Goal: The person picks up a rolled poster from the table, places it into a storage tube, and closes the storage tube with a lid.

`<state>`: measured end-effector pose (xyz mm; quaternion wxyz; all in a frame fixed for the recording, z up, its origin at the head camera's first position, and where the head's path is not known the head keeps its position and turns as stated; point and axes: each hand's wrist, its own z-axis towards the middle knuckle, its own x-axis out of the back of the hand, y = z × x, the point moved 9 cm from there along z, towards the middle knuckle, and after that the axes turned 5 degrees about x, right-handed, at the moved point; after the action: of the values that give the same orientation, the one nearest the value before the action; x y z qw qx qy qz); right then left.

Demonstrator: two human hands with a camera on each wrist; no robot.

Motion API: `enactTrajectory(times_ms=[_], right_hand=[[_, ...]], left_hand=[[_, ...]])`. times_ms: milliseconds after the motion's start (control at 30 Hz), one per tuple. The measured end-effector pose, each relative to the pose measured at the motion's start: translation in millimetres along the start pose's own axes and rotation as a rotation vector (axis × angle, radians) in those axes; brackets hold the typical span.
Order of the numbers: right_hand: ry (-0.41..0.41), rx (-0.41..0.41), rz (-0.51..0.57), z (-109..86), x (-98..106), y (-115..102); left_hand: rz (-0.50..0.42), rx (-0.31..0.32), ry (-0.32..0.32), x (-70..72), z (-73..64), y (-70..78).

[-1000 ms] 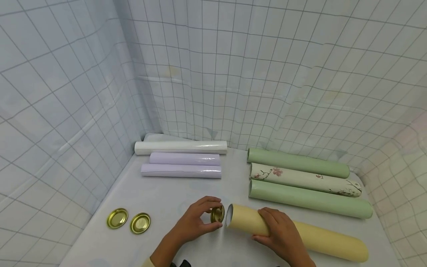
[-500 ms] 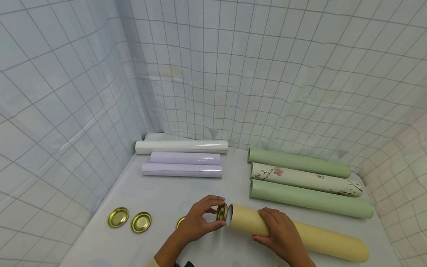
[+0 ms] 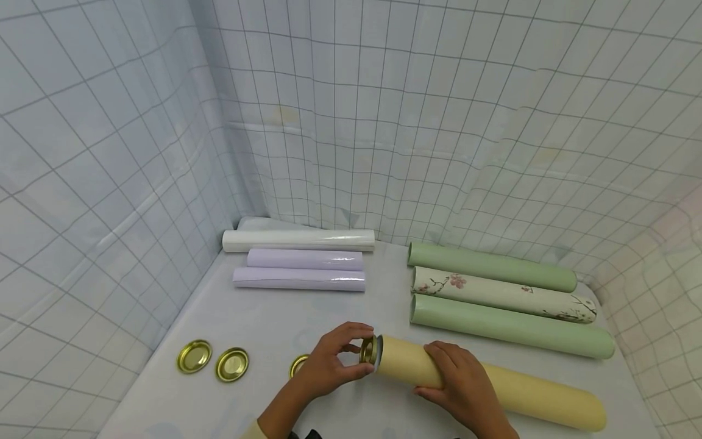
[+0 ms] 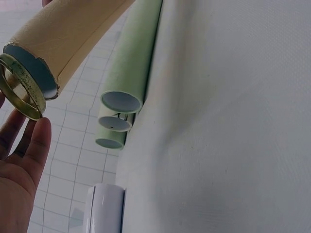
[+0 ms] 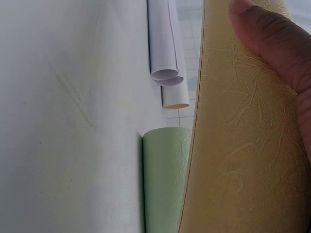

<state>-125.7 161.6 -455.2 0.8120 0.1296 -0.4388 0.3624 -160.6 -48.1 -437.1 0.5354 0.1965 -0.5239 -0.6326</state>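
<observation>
My left hand (image 3: 331, 361) pinches a gold metal lid (image 3: 368, 350) between thumb and fingers, right at the open left end of a yellow cardboard tube (image 3: 543, 393). In the left wrist view the lid's ring (image 4: 25, 87) stands tilted just outside the tube's torn-edged mouth (image 4: 36, 68). My right hand (image 3: 463, 384) grips the tube from above, near its middle, with the thumb on the near side. The right wrist view shows that thumb (image 5: 272, 36) lying along the textured yellow surface. Partly hidden behind my left wrist lies another gold lid (image 3: 297, 364).
Two more gold lids, one (image 3: 194, 356) farther left and one (image 3: 232, 364) beside it, lie on the white table (image 3: 181, 402). Two green tubes and a flowered tube (image 3: 501, 292) lie at the back right. White and lilac rolls (image 3: 298, 279) lie at the back left, before a gridded curtain.
My left hand has moved right, bringing the gold lid from a small gap up to the tube's mouth. The lid behind my wrist has come into view. My right hand and the tube stay put.
</observation>
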Motion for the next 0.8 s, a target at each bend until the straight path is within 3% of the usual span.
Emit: enactTrajectory(times_ms=[800], right_hand=[[0.002,-0.001,-0.003,0.2,1.3,-1.6]], left_hand=[[-0.091,0.1,-0.053,-7.9,3.6,-7.3]])
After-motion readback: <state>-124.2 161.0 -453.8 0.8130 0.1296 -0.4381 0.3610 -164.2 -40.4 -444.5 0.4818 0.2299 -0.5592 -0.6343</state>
